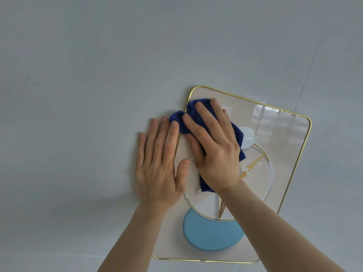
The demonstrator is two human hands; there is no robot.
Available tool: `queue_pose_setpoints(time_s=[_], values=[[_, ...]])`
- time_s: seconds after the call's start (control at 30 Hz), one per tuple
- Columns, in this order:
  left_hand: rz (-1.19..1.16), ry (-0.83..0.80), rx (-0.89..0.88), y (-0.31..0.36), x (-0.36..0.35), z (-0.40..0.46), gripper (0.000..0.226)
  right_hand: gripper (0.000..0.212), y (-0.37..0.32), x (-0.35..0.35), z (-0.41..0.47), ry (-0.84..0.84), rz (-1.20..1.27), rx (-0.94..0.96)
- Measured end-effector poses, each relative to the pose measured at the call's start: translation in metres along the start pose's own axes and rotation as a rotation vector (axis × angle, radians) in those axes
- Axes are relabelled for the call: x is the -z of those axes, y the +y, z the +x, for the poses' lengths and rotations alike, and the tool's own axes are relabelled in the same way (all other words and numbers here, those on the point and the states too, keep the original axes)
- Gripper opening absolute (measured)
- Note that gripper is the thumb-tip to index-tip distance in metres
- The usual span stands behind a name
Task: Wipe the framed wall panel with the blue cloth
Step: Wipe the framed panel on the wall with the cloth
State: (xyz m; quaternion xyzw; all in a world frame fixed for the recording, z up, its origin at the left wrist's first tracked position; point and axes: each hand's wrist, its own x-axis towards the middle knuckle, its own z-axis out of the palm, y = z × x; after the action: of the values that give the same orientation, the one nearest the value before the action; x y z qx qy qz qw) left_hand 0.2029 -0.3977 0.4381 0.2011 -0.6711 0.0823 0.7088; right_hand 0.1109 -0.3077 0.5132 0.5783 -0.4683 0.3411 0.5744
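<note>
Head view: two hands, left (157,169), right (214,148), one blue cloth (238,134), one framed panel (284,154).

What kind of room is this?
Probably a home or office interior: a plain pale grey wall carries a gold-rimmed glossy art panel, whose surface reflects what seem to be windows.

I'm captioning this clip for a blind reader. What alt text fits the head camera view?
A person's right hand presses a blue cloth flat against the upper left of a gold-framed wall panel, with cloth spilling over the frame's left edge. The left hand lies flat across that edge, mostly on the pale wall.
</note>
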Motion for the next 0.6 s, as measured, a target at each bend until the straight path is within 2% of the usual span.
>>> queue_pose_setpoints(time_s=[0.47,0.6], values=[[0.063,-0.037,-0.031,-0.002,0.001,0.0,0.065,0.034,-0.009,0.009,-0.054,-0.113,0.071,-0.018],[0.084,-0.031,-0.039,-0.003,-0.001,-0.001,0.063,0.031,-0.01,0.02,-0.075,-0.193,0.075,-0.019]])
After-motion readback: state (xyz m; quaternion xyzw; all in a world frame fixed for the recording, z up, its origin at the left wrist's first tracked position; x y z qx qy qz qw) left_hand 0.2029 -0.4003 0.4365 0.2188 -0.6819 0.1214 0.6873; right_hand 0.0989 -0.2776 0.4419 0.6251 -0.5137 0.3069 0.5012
